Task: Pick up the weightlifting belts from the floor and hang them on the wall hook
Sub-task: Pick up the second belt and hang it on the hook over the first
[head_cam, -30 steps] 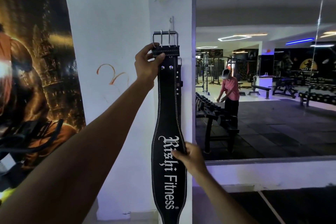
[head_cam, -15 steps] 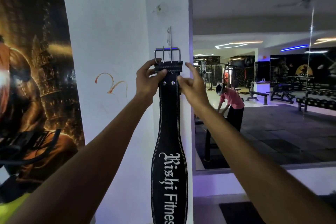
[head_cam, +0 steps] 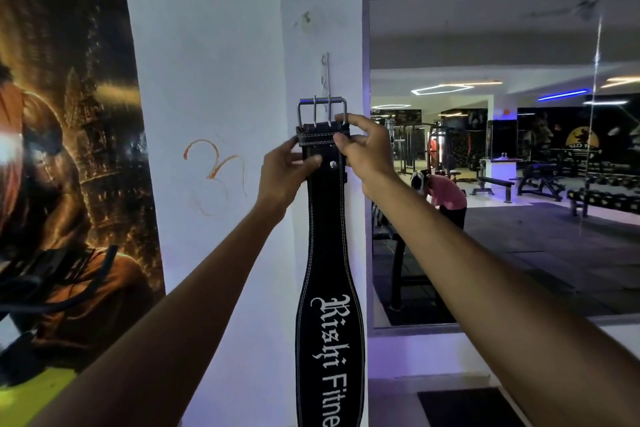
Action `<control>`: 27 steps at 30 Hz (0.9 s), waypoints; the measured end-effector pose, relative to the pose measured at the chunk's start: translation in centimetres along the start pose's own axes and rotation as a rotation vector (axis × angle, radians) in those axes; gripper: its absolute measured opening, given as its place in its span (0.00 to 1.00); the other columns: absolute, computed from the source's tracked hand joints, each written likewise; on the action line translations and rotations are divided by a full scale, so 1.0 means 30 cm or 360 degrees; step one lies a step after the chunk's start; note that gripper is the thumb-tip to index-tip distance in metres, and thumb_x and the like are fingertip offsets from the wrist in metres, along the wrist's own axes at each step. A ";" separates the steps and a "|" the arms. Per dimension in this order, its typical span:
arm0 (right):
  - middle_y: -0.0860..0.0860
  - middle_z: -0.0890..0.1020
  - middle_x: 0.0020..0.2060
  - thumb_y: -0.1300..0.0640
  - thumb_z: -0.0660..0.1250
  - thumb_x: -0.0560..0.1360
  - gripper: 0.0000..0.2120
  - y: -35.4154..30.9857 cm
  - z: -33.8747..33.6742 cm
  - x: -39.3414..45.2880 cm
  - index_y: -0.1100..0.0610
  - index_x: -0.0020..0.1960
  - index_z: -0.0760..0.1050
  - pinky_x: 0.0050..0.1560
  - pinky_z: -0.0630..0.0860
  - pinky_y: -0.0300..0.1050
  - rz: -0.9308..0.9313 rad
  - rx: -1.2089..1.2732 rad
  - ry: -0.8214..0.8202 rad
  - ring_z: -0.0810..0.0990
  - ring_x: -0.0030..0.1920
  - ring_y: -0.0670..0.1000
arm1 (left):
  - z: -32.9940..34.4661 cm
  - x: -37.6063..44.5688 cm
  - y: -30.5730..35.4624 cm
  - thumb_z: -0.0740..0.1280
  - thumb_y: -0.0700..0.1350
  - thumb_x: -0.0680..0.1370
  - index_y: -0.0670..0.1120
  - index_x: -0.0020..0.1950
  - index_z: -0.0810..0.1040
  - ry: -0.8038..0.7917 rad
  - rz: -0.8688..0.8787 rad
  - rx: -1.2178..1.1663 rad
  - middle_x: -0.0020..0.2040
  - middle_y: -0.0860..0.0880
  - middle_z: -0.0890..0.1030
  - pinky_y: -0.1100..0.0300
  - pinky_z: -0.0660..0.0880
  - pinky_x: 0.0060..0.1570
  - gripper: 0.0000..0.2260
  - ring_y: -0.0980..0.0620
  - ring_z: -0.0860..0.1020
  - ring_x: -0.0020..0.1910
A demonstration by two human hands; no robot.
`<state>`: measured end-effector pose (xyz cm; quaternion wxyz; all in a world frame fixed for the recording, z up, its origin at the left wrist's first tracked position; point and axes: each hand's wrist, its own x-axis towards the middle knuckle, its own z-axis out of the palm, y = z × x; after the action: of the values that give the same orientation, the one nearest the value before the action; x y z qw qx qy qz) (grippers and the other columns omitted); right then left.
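A black leather weightlifting belt (head_cam: 327,246) with white lettering hangs upright against a white pillar (head_cam: 221,87). Its steel buckle (head_cam: 322,111) is at the top, overlapping the lower end of a metal wall hook (head_cam: 325,74) fixed to the pillar. My left hand (head_cam: 285,172) grips the belt's top from the left, thumb across the front. My right hand (head_cam: 369,149) pinches the top right corner just under the buckle. The belt's lower end runs out of the bottom of the frame.
A large dark and gold poster (head_cam: 65,156) covers the wall on the left. To the right of the pillar, a wall mirror (head_cam: 502,156) reflects a gym floor with benches, racks and a person in a pink shirt (head_cam: 445,194) bending over.
My right hand left the belt's lower part, rose to the top and now pinches the belt under the buckle. The buckle sits lower relative to the hook than a second ago.
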<state>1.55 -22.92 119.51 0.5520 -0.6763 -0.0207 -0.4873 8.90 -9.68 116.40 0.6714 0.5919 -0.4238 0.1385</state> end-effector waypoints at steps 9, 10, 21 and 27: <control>0.47 0.75 0.23 0.67 0.69 0.75 0.16 -0.005 -0.028 -0.006 0.52 0.59 0.81 0.40 0.77 0.50 -0.0031 -0.0028 0.0142 0.73 0.35 0.52 | -0.002 -0.321 -0.345 0.76 0.42 0.73 0.40 0.47 0.85 -0.0257 -0.0414 0.0151 0.44 0.44 0.87 0.52 0.81 0.51 0.07 0.50 0.83 0.43; 0.50 0.76 0.25 0.67 0.69 0.75 0.17 -0.002 -0.034 -0.011 0.52 0.59 0.81 0.39 0.76 0.49 -0.0030 -0.0044 0.0155 0.73 0.35 0.52 | -0.004 -0.361 -0.377 0.76 0.41 0.73 0.42 0.47 0.86 -0.0291 -0.0440 0.0185 0.45 0.42 0.88 0.50 0.81 0.52 0.05 0.50 0.84 0.44; 0.76 0.78 0.50 0.69 0.68 0.75 0.19 0.006 -0.071 -0.061 0.43 0.49 0.79 0.43 0.73 0.47 -0.0008 -0.0001 0.0181 0.71 0.39 0.53 | -0.004 -0.429 -0.425 0.78 0.45 0.73 0.42 0.39 0.85 -0.0397 -0.0571 0.0242 0.36 0.52 0.83 0.62 0.76 0.46 0.08 0.58 0.79 0.39; 0.59 0.74 0.36 0.68 0.68 0.75 0.17 -0.010 -0.074 -0.052 0.50 0.57 0.81 0.37 0.70 0.43 0.0017 0.0035 0.0208 0.65 0.29 0.47 | 0.016 -0.532 -0.481 0.78 0.42 0.72 0.46 0.40 0.86 -0.0357 -0.0652 0.0153 0.40 0.47 0.86 0.56 0.81 0.44 0.02 0.52 0.83 0.39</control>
<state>-0.85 -23.70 118.48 0.5622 -0.6370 0.0136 -0.5272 9.00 -8.85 94.88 0.6052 0.7086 -0.3596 -0.0472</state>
